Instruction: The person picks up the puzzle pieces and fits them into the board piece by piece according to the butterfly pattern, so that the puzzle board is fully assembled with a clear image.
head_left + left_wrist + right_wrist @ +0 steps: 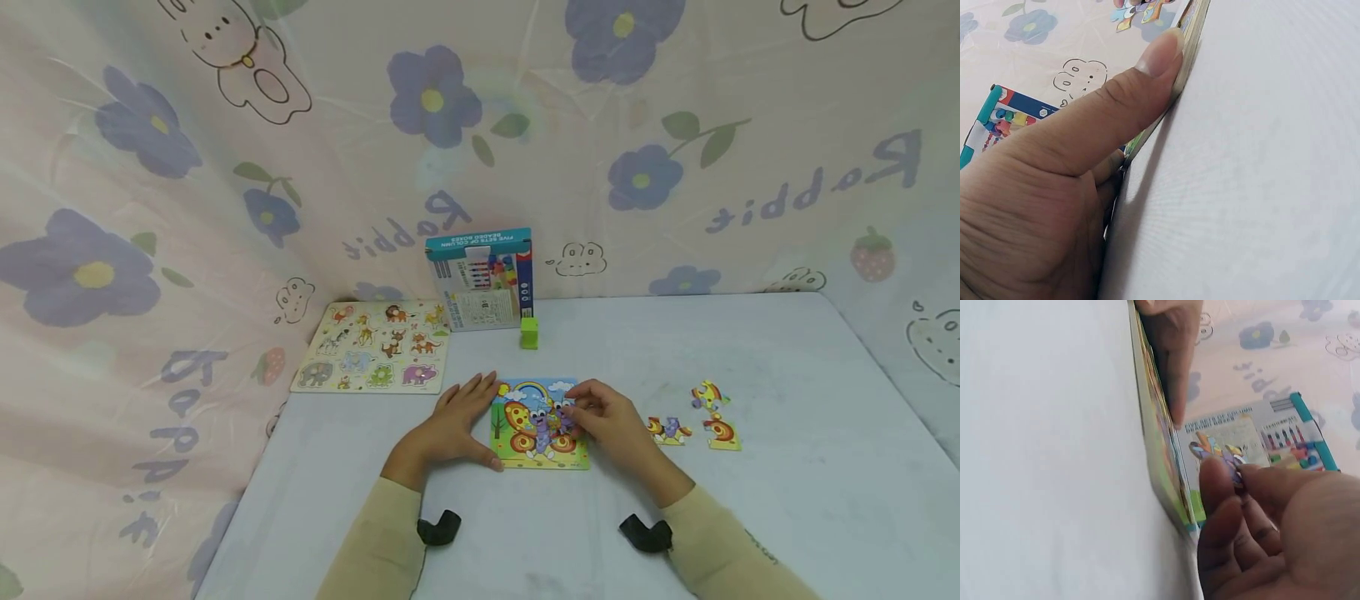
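Right hand [611, 425] has a butterfly jigsaw piece [1210, 445] pinched between thumb and fingertips, barely any gap, probably so it's easy to turn. It's up over the right side of the butterfly jigsaw board [543, 465], which lies just left of that grip. Left hand [457, 429] is spread out, not gripping anything, thumb and fingertips along the board's left edge, I'd guess to stop it sliding. Three loose jigsaw pieces [723, 433] sit right of the pinch, handy for that hand.

Table's [750, 517] covered in plain white. Farther back and left of the grip: bead-set box [483, 304] standing up, green block [529, 333], animal puzzle board [363, 387]. Behind it all hangs a flowery curtain [525, 175] with mirror-reversed "Rabbit" lettering.
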The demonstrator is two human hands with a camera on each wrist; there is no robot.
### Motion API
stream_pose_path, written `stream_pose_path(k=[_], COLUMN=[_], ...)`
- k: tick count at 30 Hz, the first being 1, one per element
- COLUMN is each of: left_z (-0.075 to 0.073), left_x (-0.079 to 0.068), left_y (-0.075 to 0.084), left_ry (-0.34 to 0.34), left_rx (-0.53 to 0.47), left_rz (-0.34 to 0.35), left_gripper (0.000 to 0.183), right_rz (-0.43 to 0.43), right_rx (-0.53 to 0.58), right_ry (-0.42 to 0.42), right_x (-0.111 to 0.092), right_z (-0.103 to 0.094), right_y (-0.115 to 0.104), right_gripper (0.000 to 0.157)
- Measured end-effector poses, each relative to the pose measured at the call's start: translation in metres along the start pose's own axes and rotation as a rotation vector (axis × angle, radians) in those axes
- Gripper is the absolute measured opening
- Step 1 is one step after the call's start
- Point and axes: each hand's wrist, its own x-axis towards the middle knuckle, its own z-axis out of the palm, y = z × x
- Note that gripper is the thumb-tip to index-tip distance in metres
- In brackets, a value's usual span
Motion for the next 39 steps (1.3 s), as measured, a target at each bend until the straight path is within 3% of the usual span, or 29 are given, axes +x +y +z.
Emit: stream_pose_path(k=[12, 23, 27, 33, 36, 39], left_z=[-0.001, -0.002, -0.003, -0.002, -0.001, -0.001], left_x=[-0.001, -0.001, -0.001, 0.000, 0.000, 0.000], left_y=[0.000, 0.003, 0.003, 0.002, 0.001, 0.001], left_ry=[0.005, 0.001, 0.000, 0.004, 0.002, 0.001], left_rx=[0.006, 0.008, 0.000, 0.012, 0.012, 0.014], left_rz=[0.005, -0.007, -0.004, 0.001, 0.002, 0.002], left_gripper=[0.135, 0.134, 0.133, 0.134, 0.134, 0.134], right_rz=[0.078, 0.124, 0.037, -0.211, -0.260, -0.254], right_rx=[0.030, -0.013, -0.174, -0.411, -0.449, -0.422], right_ry=[-0.037, 0.004, 0.023, -0.024, -0.072, -0.084], right_x=[0.005, 0.005, 0.001, -0.001, -0.002, -0.005], right_z=[0.035, 0.040, 0.036, 0.033, 0.034, 0.033], right_y=[-0.013, -0.016, -0.016, -0.019, -0.021, -0.022], right_gripper=[0.017, 0.022, 0.018, 0.017, 0.021, 0.026])
